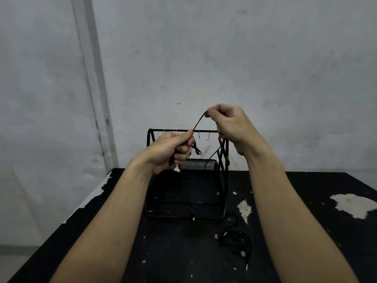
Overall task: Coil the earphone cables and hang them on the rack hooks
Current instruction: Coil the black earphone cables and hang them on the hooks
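Observation:
Both hands are raised in front of a black wire rack (222, 180) on the table. My left hand (173, 152) pinches a dark earphone cable (199, 122) between thumb and forefinger, and a pink earbud (177, 169) dangles below that fist. The cable runs taut up to my right hand (230, 123), which pinches its other part above the rack's top bar (204, 131). Two small hooks (207, 137) hang from that bar. A second black earphone set (236, 242) lies loosely coiled on the table, in front of the rack on the right.
The black table (173, 252) has chipped white patches, a large one at the right (355, 205). A grey wall stands close behind the rack. The table's left edge runs diagonally at the lower left.

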Available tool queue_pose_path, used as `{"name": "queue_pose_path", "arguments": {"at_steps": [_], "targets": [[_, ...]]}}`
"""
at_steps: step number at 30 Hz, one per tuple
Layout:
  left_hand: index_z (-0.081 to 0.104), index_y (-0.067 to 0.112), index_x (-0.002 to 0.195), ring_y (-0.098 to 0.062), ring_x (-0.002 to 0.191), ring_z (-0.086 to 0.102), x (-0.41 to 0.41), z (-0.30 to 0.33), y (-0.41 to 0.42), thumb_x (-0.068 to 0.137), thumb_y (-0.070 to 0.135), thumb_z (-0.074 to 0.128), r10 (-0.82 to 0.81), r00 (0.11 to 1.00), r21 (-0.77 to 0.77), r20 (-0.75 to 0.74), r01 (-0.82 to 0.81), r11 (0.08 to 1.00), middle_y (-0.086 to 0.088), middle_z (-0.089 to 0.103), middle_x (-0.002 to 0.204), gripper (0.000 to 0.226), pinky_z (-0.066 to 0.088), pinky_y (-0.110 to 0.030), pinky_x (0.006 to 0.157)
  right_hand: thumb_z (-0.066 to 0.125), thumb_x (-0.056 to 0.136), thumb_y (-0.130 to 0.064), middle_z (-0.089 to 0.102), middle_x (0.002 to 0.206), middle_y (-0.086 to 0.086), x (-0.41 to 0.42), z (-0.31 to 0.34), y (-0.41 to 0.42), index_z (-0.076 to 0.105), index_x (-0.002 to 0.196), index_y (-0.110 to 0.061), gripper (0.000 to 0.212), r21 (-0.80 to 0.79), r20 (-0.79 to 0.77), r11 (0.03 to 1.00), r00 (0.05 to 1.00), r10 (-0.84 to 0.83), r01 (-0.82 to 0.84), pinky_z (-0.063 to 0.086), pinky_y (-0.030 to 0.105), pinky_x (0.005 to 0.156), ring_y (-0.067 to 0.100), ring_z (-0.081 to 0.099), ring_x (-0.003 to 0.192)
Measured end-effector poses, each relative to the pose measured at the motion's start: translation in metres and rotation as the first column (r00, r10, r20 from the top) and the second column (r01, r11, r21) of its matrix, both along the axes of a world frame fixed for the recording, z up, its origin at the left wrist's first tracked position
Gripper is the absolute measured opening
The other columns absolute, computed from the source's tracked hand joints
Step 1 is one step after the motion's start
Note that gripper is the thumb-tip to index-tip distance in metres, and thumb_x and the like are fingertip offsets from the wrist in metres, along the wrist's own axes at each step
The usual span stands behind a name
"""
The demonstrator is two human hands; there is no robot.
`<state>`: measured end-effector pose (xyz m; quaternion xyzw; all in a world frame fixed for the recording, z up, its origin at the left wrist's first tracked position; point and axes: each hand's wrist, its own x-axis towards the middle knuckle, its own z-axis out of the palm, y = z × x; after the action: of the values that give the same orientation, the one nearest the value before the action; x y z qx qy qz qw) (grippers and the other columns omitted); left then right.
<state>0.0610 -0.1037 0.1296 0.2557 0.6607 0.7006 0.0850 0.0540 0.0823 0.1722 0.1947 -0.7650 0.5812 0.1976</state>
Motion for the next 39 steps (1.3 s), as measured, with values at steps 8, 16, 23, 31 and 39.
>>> {"name": "queue_pose_path", "arguments": {"at_steps": [8, 16, 23, 31, 39], "targets": [[0.046, 0.018, 0.071, -0.004, 0.04, 0.015, -0.005, 0.007, -0.001, 0.101, 0.035, 0.044, -0.001, 1.0, 0.077, -0.016, 0.002, 0.997, 0.01, 0.018, 0.051, 0.034, 0.008, -0.019, 0.041, 0.05, 0.1, -0.001, 0.071, 0.106, 0.01, 0.012, -0.006, -0.011, 0.063, 0.123, 0.004, 0.026, 0.227, 0.095, 0.928, 0.955, 0.282, -0.297, 0.052, 0.021, 0.091, 0.012, 0.068, 0.094], [0.047, 0.02, 0.066, -0.006, 0.04, 0.013, -0.005, 0.01, -0.006, 0.098, 0.032, 0.05, 0.052, 0.999, 0.035, -0.001, -0.052, 0.998, 0.008, 0.017, 0.05, 0.034, 0.005, -0.019, 0.041, 0.058, 0.098, -0.006, 0.06, 0.136, 0.004, 0.004, -0.006, -0.011, 0.04, 0.15, -0.012, 0.056, 0.205, 0.086, 0.938, 0.96, 0.266, -0.278, 0.045, 0.025, 0.106, 0.008, 0.056, 0.124], [0.047, 0.019, 0.068, -0.006, 0.041, 0.014, -0.008, 0.004, -0.007, 0.099, 0.034, 0.048, 0.032, 0.999, 0.039, 0.014, -0.033, 0.999, 0.007, 0.017, 0.053, 0.035, 0.009, -0.019, 0.04, 0.058, 0.101, -0.017, 0.069, 0.075, 0.0, 0.0, -0.008, -0.011, 0.071, 0.104, -0.006, 0.018, 0.281, 0.122, 0.911, 0.953, 0.276, -0.3, 0.043, 0.028, 0.055, 0.013, 0.045, 0.059], [0.044, 0.019, 0.071, -0.007, 0.043, 0.012, -0.006, -0.014, -0.003, 0.098, 0.04, 0.047, -0.056, 0.996, 0.101, 0.07, 0.049, 0.994, 0.008, 0.018, 0.053, 0.035, 0.009, -0.02, 0.04, 0.062, 0.098, -0.019, 0.07, 0.084, -0.002, -0.013, -0.002, -0.011, 0.069, 0.088, -0.013, 0.013, 0.019, -0.095, 1.0, 0.995, -0.01, 0.012, 0.047, 0.014, 0.074, 0.001, 0.061, 0.076], [0.044, 0.018, 0.071, -0.007, 0.044, 0.017, -0.001, -0.033, -0.004, 0.1, 0.037, 0.045, -0.171, 0.977, 0.056, 0.124, 0.165, 0.985, 0.006, 0.021, 0.055, 0.035, 0.013, -0.019, 0.039, 0.059, 0.098, -0.024, 0.056, 0.056, -0.021, -0.021, 0.004, 0.001, 0.069, 0.084, -0.02, 0.017, -0.24, -0.028, 0.943, 0.97, -0.243, 0.23, 0.039, 0.019, 0.058, -0.001, 0.051, 0.056]]}}
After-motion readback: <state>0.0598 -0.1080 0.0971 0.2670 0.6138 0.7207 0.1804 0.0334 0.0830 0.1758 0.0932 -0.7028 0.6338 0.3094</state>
